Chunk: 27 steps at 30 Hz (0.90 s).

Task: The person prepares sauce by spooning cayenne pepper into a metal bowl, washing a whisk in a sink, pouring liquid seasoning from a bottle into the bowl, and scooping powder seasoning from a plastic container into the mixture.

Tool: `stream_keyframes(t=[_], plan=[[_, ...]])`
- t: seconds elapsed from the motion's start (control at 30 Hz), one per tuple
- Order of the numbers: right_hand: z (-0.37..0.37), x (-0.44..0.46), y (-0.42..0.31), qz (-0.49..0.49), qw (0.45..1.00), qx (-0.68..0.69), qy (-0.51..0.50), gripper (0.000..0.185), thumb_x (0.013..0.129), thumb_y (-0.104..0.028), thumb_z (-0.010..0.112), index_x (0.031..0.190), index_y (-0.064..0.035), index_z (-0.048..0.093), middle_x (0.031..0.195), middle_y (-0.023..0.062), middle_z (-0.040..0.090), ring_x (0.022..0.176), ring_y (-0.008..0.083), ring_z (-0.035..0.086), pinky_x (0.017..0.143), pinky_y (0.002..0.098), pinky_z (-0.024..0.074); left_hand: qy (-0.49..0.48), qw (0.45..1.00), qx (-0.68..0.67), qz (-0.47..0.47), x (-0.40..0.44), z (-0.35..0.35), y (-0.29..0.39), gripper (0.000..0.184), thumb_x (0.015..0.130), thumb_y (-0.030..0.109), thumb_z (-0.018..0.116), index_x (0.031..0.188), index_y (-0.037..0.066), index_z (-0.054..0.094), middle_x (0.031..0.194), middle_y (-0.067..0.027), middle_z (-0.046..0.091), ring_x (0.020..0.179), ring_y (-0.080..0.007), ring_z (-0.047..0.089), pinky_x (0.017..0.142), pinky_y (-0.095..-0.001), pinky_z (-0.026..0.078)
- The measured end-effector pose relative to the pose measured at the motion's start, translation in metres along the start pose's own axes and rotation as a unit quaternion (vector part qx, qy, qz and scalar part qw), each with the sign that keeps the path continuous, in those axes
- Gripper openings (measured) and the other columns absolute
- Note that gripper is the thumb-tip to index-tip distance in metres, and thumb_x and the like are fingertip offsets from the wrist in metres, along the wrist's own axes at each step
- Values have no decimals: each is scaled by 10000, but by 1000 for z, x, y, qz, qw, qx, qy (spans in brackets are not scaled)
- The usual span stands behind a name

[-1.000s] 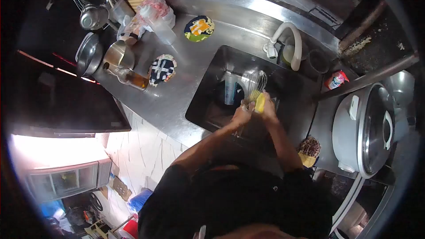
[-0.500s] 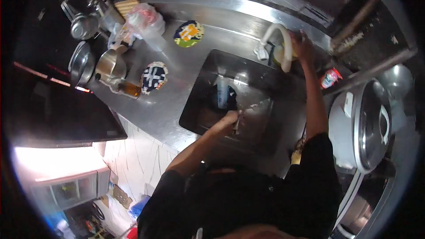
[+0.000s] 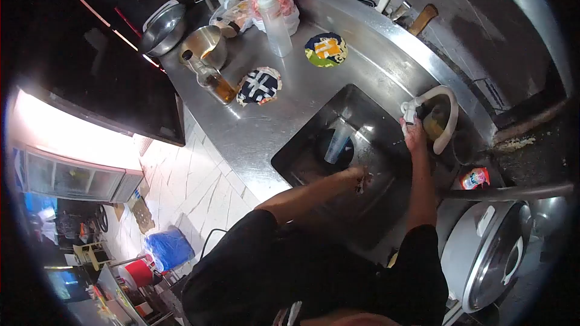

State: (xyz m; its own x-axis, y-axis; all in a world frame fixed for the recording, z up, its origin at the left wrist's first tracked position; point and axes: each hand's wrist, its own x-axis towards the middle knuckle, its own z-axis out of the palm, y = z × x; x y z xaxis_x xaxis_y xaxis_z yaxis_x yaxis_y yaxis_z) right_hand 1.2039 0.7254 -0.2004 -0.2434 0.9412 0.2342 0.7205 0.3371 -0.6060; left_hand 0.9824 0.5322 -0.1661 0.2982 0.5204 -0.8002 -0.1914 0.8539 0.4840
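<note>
Touching the white faucet (image 3: 409, 112) at 2 o'clock from the dark sink (image 3: 309, 140), a person's right hand (image 3: 414, 136) is set well apart from the left; whether its fingers close around the fitting cannot be told. The left hand (image 3: 356, 176) curls over the sink's middle, its grip too shadowed to read. A clear tumbler (image 3: 338, 143) sits in the basin at 11 o'clock from that hand. On the steel worktop (image 3: 241, 145), an amber bottle (image 3: 219, 87) touches or nearly touches a round patterned mat (image 3: 260, 86) at 10 o'clock; a lidded white cooker (image 3: 462, 253) stands at 4 o'clock.
</note>
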Motion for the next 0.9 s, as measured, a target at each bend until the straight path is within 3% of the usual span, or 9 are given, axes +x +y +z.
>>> stream_keyframes(t=[0.1,0.23,0.33,0.43,0.6,0.63,0.77,0.83,0.9], plan=[[-10,2,-10,9,999,-22,-34,405,877,-238,668,1153,18,520,1089,140,627,911,230,639,778,354,529,-61,992,-101,-40,42,-6,-12,158,948,233,502,905,104,583,752,-60,599,638,-196,600,555,-384,476],[-29,2,-78,245,947,201,48,369,852,-265,696,1060,3,551,932,131,630,796,234,662,542,346,554,-46,959,-274,-51,33,13,-9,117,935,203,530,936,109,601,770,-64,604,688,-189,606,607,-368,491],[6,-29,1,279,937,207,-36,269,878,-285,662,948,-33,598,805,98,620,647,192,638,510,346,546,-122,984,-121,45,101,14,-33,90,901,158,566,966,118,613,786,-66,604,700,-199,603,633,-356,499],[-25,-77,-38,422,589,638,-258,287,901,-344,619,917,-58,621,769,87,629,654,191,646,566,335,543,-93,958,79,259,103,26,-38,148,852,129,604,998,107,621,805,-72,606,711,-222,602,652,-360,508],[-52,-131,-92,256,950,104,-144,359,895,-373,587,983,-30,647,876,108,685,855,252,667,740,380,519,-68,938,185,284,134,62,-44,152,860,158,587,986,96,643,851,-92,632,758,-239,626,662,-362,515],[-50,-135,-94,197,970,-60,-132,368,894,-366,580,1003,-21,648,911,113,693,894,255,665,768,386,511,-57,937,209,273,145,67,-46,156,861,164,583,984,94,648,861,-96,637,767,-242,631,664,-362,517],[-23,-139,-62,230,955,30,-184,356,889,-274,488,983,38,631,995,256,633,1008,372,605,830,452,473,18,907,346,239,204,93,-56,177,867,188,569,974,85,666,898,-112,658,805,-255,650,672,-364,522],[-3,-131,-27,139,969,7,-204,351,918,-262,449,992,36,617,1001,262,626,1010,388,595,837,458,464,41,894,386,224,233,98,-64,192,870,200,562,970,80,675,916,-120,669,824,-262,660,675,-364,525],[14,-122,7,45,974,-13,-223,349,946,-250,409,1001,34,604,1006,267,618,1012,403,586,843,464,455,36,948,242,206,237,93,-66,180,875,208,560,936,84,676,890,-117,668,822,-260,661,657,-371,519]])
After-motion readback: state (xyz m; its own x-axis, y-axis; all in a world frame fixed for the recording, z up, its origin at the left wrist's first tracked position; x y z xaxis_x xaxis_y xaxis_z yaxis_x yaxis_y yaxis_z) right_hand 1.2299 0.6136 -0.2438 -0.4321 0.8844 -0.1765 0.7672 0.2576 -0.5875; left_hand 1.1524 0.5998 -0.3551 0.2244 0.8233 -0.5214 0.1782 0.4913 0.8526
